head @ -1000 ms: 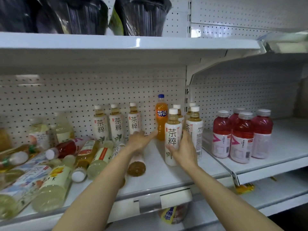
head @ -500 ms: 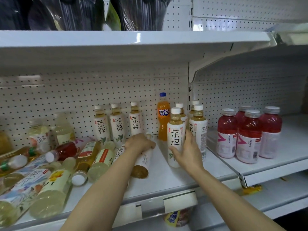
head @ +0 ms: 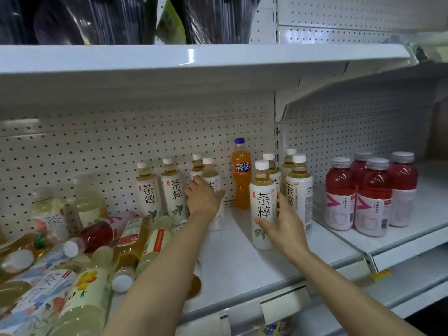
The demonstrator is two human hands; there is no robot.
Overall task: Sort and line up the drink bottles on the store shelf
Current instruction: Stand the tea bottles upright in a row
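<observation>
**Some bottles stand up, many more lie down**

Head view: The left hand point(head: 203, 199) grips a white tea bottle point(head: 213, 187) and holds it upright, just in front of another tea bottle by the back wall. Its fingers wrap round the bottle's middle. The right hand point(head: 282, 227) holds a second white tea bottle point(head: 262, 204) near the front of the shelf point(head: 242, 258). Its fingers curl round the right side and the thumb sits low on the front.

What looks done: two tea bottles point(head: 158, 187) stand in a neat row by the wall on the left. More tea bottles point(head: 297, 187) stand together on the right. The red drink bottles point(head: 371, 195) stand in a tidy group on the next shelf over.

What looks left: a big pile of fallen bottles point(head: 80, 258) lies on the left, all mixed up, yellow ones and a red one. One orange soda bottle point(head: 240, 175) stands alone among the tea bottles, so it may need a new spot. One more bottle lies under the left arm. I think the job is less than half done.
</observation>
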